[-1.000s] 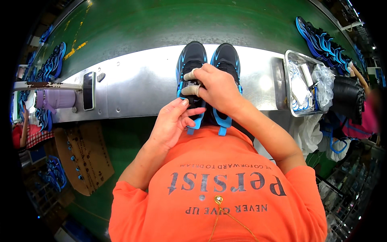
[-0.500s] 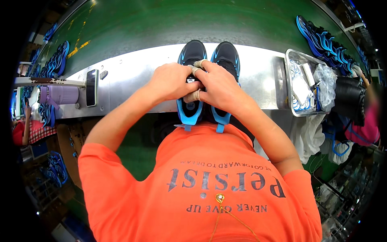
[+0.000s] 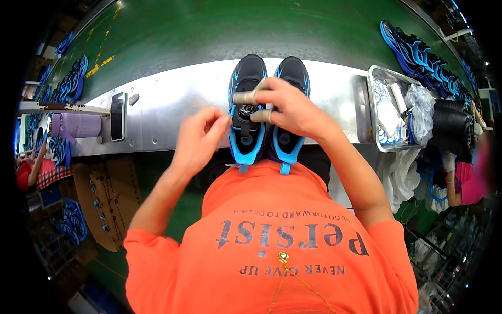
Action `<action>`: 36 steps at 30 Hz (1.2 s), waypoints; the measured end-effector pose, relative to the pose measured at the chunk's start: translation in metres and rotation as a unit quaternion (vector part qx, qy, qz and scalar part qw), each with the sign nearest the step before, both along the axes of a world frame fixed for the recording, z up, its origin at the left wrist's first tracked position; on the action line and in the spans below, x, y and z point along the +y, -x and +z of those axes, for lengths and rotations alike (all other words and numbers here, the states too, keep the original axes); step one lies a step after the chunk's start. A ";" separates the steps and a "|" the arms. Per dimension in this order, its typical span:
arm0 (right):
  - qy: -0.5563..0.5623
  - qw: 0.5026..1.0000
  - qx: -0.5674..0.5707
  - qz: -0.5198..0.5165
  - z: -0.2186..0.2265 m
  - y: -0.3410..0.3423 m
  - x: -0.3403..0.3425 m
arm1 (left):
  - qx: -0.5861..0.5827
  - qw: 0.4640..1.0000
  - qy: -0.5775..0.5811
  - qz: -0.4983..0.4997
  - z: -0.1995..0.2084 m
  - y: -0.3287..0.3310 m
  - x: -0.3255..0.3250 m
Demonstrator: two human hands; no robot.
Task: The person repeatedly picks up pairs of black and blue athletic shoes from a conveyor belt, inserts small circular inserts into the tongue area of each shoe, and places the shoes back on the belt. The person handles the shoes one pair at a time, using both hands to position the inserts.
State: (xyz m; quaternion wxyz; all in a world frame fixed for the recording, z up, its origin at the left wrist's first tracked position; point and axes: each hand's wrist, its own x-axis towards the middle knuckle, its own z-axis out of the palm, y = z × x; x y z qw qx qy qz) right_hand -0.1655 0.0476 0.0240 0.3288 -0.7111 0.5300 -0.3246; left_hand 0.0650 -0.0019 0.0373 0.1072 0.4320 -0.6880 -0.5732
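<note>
In the head view I count two shoes in front of the person, the left shoe (image 3: 249,70) and the right shoe (image 3: 293,70), side by side on the bare metal worktop (image 3: 183,94). Toes point to the far side; heels reach past the near edge, close to the orange shirt (image 3: 282,199). Both are black on top, with bright blue along the sides, a blue collar round each heel, a blue pull tab at the back and a pale round mark on each insole.

Two hands are at work. The right hand (image 3: 295,110) is over the left shoe's lacing, thumb and forefinger spread apart, beige coverings on both. The left hand (image 3: 198,133) is blurred, just left of that shoe and apart from it, fingers curled towards the thumb; I can't tell whether it pinches anything.

To the left are one phone (image 3: 118,116), one lilac container (image 3: 81,125) and one small dark lump (image 3: 134,99); below them, one cardboard box (image 3: 112,204). To the right is one metal tray (image 3: 374,104) with a clear plastic bag (image 3: 420,104) and white packets. Beyond it runs a row of shoes (image 3: 413,49), too overlapped to count.
</note>
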 end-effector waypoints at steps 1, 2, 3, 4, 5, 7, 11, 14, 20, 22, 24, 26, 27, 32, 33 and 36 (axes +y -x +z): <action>-0.015 1.000 0.023 0.007 -0.004 -0.005 -0.002 | 0.001 0.988 -0.146 0.042 -0.003 -0.007 0.010; -0.002 0.999 0.044 -0.021 -0.003 -0.010 -0.001 | 0.059 0.975 -0.193 0.088 -0.008 -0.007 0.026; 0.002 0.998 0.048 -0.035 -0.001 -0.013 0.000 | 0.116 0.955 -0.239 0.132 -0.012 -0.005 0.036; 0.006 0.997 0.053 -0.049 0.002 -0.015 0.002 | 0.150 0.936 -0.281 0.152 -0.014 -0.006 0.035; 0.010 0.996 0.057 -0.065 0.003 -0.017 0.002 | 0.182 0.923 -0.309 0.142 -0.016 -0.005 0.034; 0.040 0.993 0.072 -0.089 -0.004 -0.021 0.002 | 0.240 0.891 -0.367 0.119 -0.019 -0.001 0.035; 0.033 0.990 0.108 -0.090 0.000 -0.022 -0.003 | 0.257 0.878 -0.355 0.192 -0.017 0.009 0.039; 0.028 0.998 0.033 -0.041 0.001 0.004 -0.010 | 0.232 0.903 -0.336 0.133 -0.009 0.005 0.037; -0.030 0.971 -0.067 -0.228 0.007 0.085 0.023 | 0.210 0.897 -0.386 0.054 0.015 0.018 0.050; -0.090 0.983 -0.065 -0.144 0.005 0.082 0.035 | 0.190 0.890 -0.410 0.069 0.017 0.037 0.053; -0.108 0.989 -0.021 -0.098 0.015 0.072 0.042 | 0.188 0.881 -0.425 0.084 0.013 0.053 0.057; -0.065 0.994 0.030 -0.079 0.005 0.063 0.046 | 0.196 0.882 -0.418 0.093 0.007 0.068 0.060; -0.066 0.991 0.046 -0.103 0.006 0.058 0.048 | 0.181 0.892 -0.408 0.074 0.007 0.070 0.061; -0.060 0.985 0.020 -0.161 0.001 0.063 0.055 | 0.049 0.983 0.109 -0.137 0.019 0.050 0.061; -0.063 0.986 -0.015 -0.153 0.000 0.069 0.054 | 0.012 0.926 0.335 -0.172 0.021 0.042 0.056; -0.111 0.979 -0.041 -0.167 0.006 0.080 0.053 | -0.128 0.914 0.292 -0.250 0.013 0.040 0.062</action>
